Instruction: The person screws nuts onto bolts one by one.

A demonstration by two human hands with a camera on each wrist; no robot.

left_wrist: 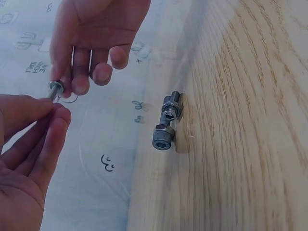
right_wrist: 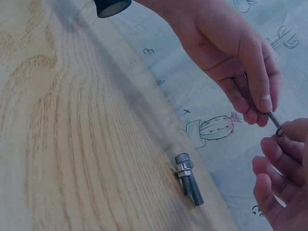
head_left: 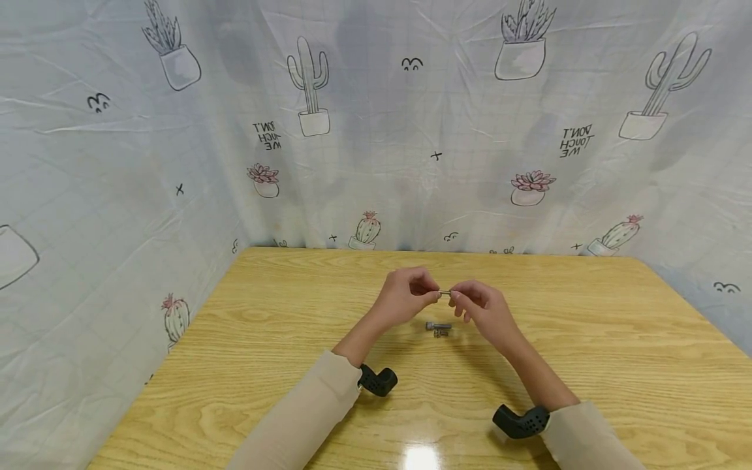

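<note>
Above the table, my left hand [head_left: 405,297] pinches a thin metal screw [right_wrist: 274,119] between thumb and fingertips. Its threaded shank points toward my right hand [head_left: 484,310]. A small washer [left_wrist: 56,84] sits around the far end of the screw, where the thumb and fingertips of my right hand pinch it. The other fingers of the right hand are loosely bent. Below the hands, a large socket-head bolt [left_wrist: 161,139] with a nut lies on the wood. Right beside it lies a smaller screw [left_wrist: 169,113] carrying a ring-shaped piece of hardware.
A wooden table [head_left: 282,326] stretches out under both arms. Behind and beside it hangs a pale curtain [head_left: 376,163] printed with cacti. Black curved camera mounts are worn at the left wrist [head_left: 378,380] and the right wrist [head_left: 521,422].
</note>
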